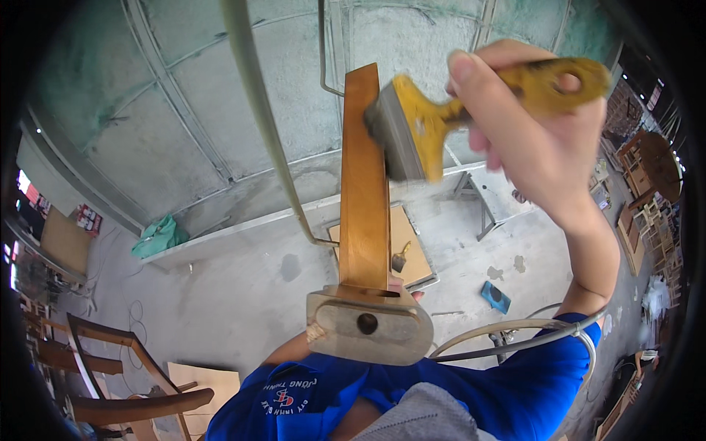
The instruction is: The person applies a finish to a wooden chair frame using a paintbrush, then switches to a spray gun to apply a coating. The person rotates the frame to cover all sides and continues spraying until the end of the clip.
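My right hand (540, 140) is closed round the yellow handle of a wide flat paintbrush (421, 132). The dark bristles meet the right edge of a long orange-brown wooden piece (364, 184), near its far end. That piece stretches away from my chest; its near end (368, 323) is a pale rounded block with a dark round hole. Behind this end, my left hand (398, 284) is mostly hidden, and only some fingers curl out on the right side. They appear wrapped round the piece from beneath.
Pale bent rods (276, 147) hang on the left of the piece. Below lies a tan board (407, 239) with a second brush (401, 257). A blue object (496, 297), a grey stool (500, 195), a hose loop (507, 342) and wooden chair frames (140, 403) surround me. A green-stained wall rises ahead.
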